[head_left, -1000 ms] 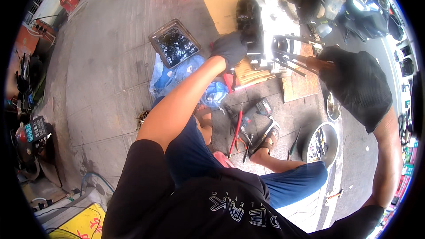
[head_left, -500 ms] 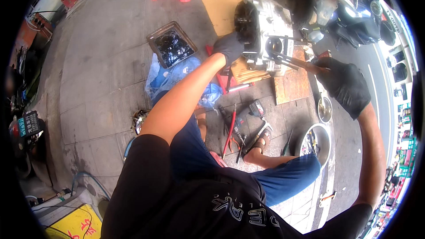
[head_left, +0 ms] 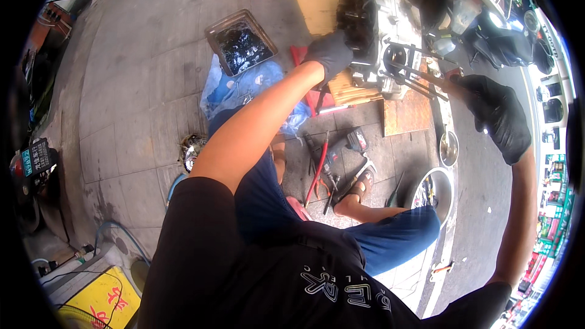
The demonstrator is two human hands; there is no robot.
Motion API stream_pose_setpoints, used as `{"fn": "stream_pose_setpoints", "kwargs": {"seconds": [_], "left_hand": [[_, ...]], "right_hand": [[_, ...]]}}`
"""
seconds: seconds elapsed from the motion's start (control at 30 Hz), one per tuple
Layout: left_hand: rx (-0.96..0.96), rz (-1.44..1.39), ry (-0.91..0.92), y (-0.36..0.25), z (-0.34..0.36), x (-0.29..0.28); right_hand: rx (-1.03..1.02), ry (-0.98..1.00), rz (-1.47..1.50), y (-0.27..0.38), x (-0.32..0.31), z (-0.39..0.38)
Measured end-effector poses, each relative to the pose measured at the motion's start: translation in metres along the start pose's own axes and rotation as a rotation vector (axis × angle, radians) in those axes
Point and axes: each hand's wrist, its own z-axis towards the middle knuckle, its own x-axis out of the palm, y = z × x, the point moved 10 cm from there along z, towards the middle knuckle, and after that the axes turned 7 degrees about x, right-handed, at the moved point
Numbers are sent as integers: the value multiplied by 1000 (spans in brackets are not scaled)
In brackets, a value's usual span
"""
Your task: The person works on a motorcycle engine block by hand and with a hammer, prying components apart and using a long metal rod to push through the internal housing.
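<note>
The engine crankcase sits over cardboard on the pavement. The right hand is clamped around a wooden handle beside the protruding studs; a slip could scrape them. The left hand is at the crankcase's side, its grip hidden; poor bracing could let it shift.

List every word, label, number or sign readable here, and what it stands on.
Wording not copied here; lettering stands on:
Black fabric shirt: pale outlined letters.
Yellow rectangular sign: red characters.
Black-and-turquoise rectangular plate: pale characters.
Right-edge street background: too small, blurred.
</note>
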Motion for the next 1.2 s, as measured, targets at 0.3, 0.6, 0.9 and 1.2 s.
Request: {"fn": "stream_pose_setpoints", "kwargs": {"seconds": [0.3,0.6,0.9,1.2], "left_hand": [[45,127,-160,-14,9,-14],[958,-284,-429,-202,-100,-30],[665,-409,-209,-179,-65,5],[584,-639,-209,-176,-61,11]], "right_hand": [[-162,-142,-104,6,-6,-5],[-549,-472,718,4,-16,-29],[-778,-747,720,-16,-29,-28],[-619,-561,859,-26,-33,-19]]}}
